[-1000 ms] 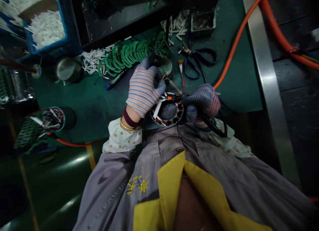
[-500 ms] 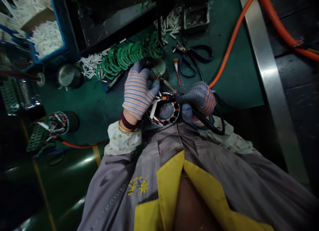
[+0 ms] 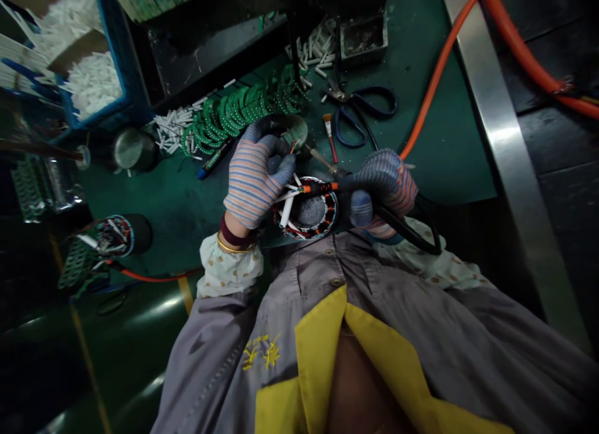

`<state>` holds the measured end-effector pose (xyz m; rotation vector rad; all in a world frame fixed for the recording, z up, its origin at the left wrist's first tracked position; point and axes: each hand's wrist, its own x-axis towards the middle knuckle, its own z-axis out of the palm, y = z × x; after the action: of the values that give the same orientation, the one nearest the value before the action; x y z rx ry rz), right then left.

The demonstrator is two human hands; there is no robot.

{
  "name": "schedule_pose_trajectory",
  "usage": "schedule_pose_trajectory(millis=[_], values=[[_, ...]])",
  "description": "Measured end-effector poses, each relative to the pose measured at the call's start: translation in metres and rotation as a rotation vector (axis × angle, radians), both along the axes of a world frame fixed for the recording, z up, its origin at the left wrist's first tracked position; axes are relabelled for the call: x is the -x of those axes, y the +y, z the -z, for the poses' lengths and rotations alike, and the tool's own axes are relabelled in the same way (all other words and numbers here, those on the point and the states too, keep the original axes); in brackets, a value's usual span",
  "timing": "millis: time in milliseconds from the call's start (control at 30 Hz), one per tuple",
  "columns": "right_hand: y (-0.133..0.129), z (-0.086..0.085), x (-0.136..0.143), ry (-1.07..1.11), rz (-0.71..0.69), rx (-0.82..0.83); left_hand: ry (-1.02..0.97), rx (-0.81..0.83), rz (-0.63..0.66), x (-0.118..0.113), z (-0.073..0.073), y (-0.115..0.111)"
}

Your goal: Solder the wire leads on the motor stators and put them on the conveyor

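- Right hand [image 3: 387, 193] and soldering iron [image 3: 322, 160] had shifted slightly away from the left hand [image 3: 255, 179] since the earlier frame, widening the gap between them.
- On the green surface [image 3: 201, 209], the nearer wound ring [image 3: 331, 210] sat at the near edge, between the hands. Its winding looked done, and a cable [image 3: 322, 187] with orange parts lay across it.
- A second wound ring [image 3: 125, 233] stood well to the left; whether it was finished could not be told.
- Green curved pieces [image 3: 238, 109] lay beyond the hands, seemingly unused.
- The right grip was closed around the iron's handle; the left grip appeared pinched on thin wires [image 3: 293, 147].
- Joining those wires seemed partway: some already wore white tubes [image 3: 286, 212], while the pinched ends looked unfinished.
- Yellow stitching [image 3: 262, 351] on the jacket [image 3: 215, 353] formed two large characters with tiny lettering above, not readable with certainty.
- Pale lettering on the marker [image 3: 214, 160] was too small to read.
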<state>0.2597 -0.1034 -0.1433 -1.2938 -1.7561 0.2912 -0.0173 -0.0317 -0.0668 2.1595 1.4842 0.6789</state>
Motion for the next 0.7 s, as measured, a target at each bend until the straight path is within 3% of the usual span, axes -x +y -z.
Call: schedule_pose_trajectory(millis=[100, 200, 300, 433, 700], values=[[0.002, 0.015, 0.007, -0.013, -0.002, 0.082, 0.007, -0.018, -0.015, -0.001, -0.001, -0.001], [0.001, 0.022, 0.008, -0.006, -0.043, 0.065, 0.010, -0.030, -0.029, -0.004, 0.000, -0.003], [0.000, 0.020, 0.005, -0.019, -0.092, 0.010, 0.002, -0.018, -0.028, -0.003, 0.003, -0.001], [0.000, 0.016, 0.005, -0.024, -0.059, 0.063, 0.001, -0.022, -0.008, -0.001, 0.005, 0.001], [0.002, 0.011, 0.001, -0.028, -0.085, 0.101, 0.031, -0.084, -0.025, -0.009, -0.003, -0.006]])
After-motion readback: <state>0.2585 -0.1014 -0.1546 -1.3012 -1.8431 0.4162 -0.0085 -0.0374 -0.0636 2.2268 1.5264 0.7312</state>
